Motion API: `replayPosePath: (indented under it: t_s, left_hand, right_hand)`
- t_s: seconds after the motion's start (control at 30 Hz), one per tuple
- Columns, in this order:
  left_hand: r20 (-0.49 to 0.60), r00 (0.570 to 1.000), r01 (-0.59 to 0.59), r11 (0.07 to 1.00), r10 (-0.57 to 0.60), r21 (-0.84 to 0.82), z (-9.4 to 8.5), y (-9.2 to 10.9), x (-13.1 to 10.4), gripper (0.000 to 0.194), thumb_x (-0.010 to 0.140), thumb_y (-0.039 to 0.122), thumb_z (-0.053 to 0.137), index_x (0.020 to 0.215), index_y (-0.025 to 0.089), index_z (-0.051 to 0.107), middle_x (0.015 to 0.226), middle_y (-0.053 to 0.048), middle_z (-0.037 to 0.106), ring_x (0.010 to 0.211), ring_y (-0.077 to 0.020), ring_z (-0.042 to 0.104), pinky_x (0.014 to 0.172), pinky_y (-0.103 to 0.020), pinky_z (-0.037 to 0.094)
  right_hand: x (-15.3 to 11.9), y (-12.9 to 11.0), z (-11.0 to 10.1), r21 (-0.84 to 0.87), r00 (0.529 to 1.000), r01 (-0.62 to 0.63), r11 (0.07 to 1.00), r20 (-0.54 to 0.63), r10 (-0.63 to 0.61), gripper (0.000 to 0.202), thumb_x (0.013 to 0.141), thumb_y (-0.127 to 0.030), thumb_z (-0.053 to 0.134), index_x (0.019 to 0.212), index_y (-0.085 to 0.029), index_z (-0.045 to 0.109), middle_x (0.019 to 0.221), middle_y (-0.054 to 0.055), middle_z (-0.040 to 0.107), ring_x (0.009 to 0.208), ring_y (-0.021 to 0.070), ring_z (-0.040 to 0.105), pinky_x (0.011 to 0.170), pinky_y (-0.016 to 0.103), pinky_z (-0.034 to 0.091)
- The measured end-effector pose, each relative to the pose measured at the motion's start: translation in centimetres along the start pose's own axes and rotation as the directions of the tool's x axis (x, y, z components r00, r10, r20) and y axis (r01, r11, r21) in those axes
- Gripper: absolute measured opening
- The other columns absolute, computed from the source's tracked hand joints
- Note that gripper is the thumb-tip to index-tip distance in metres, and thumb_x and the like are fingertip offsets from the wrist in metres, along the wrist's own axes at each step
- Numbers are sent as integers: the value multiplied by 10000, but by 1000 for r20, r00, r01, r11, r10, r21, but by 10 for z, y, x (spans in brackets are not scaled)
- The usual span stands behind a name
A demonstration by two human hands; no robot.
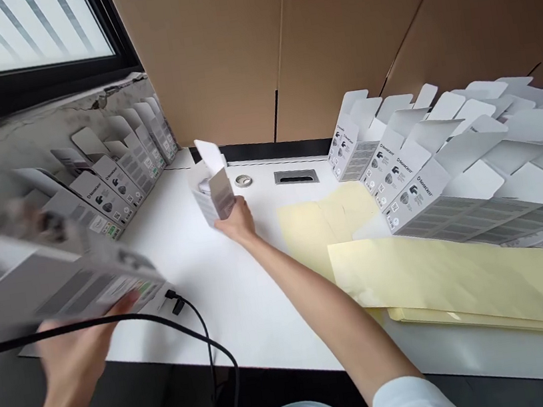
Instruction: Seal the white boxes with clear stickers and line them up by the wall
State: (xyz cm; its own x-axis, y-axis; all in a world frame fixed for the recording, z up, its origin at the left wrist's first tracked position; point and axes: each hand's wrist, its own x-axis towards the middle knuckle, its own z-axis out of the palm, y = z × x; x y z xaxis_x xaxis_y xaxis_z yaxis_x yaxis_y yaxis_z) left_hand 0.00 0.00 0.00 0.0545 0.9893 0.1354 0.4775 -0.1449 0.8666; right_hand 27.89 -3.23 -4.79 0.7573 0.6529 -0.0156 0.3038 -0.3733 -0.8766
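My right hand grips the lower side of a small white carton above the middle of the table. Its top flaps stand up, and something pale shows inside. At the left, my left hand is closed around the lower edge of another white printed carton, smeared by motion. Part of that hand is hidden behind the carton and a black cable. Behind it, a row of similar printed cartons with raised flaps lines the wall.
Many open-flapped white cartons stand packed at the right. Yellow paper sheets lie in front of them on the white table. A black cable loops over the front edge. Brown panels rise behind, with a cable slot before them.
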Motion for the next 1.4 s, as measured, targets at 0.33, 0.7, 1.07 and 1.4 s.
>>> replayPosePath:
  t_s: [0.33,0.7,1.07,1.4]
  left_hand:
    - [639,763,71,970,97,-232,135,52,37,803,439,414,928,1146,165,638,1167,-124,710,1071,-330,673,898,-463,577]
    - [511,857,-199,955,62,218,115,40,50,779,564,667,780,1133,171,588,1041,-116,699,912,-315,683,675,-357,519]
    - [623,782,-523,545,2,655,142,89,19,694,692,584,608,1180,91,583,1158,-233,661,1057,-391,647,800,-408,499]
    - [528,847,-484,495,57,722,148,86,11,902,773,745,516,1290,6,502,1203,-274,602,1060,-421,611,799,-441,508]
  right_hand:
    - [-6,36,-103,114,992,-85,990,103,74,666,592,-282,810,1140,-217,437,1220,103,631,1123,272,633,912,396,539]
    - [-42,48,-148,322,812,-241,915,583,9,564,589,-185,860,1110,-214,644,1176,51,699,1048,227,680,857,351,593]
    - [-48,45,-116,294,786,-391,872,601,149,402,708,-367,837,1037,-171,713,1095,116,753,929,235,717,789,345,615]
    - [-46,55,-111,250,807,-395,884,554,204,418,746,-404,786,1081,-171,696,1104,98,748,852,198,700,770,329,570]
